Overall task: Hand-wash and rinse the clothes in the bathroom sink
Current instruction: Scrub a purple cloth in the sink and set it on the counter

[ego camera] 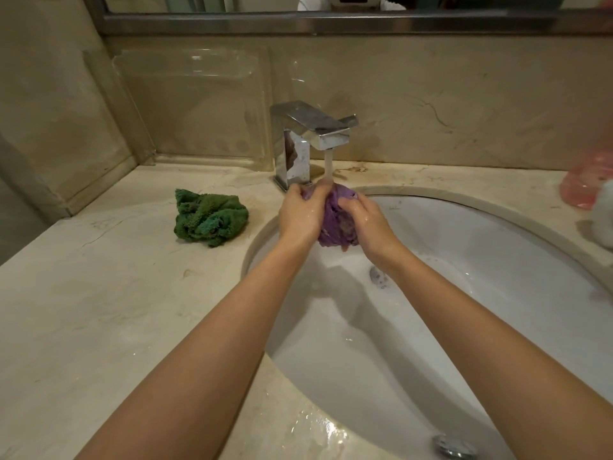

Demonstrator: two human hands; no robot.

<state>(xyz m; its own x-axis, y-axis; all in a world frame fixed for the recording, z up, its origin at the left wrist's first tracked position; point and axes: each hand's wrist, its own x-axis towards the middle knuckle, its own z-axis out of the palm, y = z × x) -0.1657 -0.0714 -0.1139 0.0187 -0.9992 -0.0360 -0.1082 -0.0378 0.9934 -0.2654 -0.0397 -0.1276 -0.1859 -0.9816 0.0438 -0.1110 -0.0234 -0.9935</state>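
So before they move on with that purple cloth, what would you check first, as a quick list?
1. Water running from the faucet: ok, a stream falls onto the cloth.
2. Both hands grip the purple cloth: ok, left hand and right hand hold it bunched.
3. Cloth held over the sink: ok.
4. Suds rinsed out: cannot tell.
5. Drain open: cannot tell.
6. Green cloth within reach: ok, on the counter left of the sink.

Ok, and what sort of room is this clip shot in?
Most likely a home bathroom: a white oval sink set in a marble counter, a chrome tap running, a mirror along the wall. Both hands hold a purple cloth under the water.
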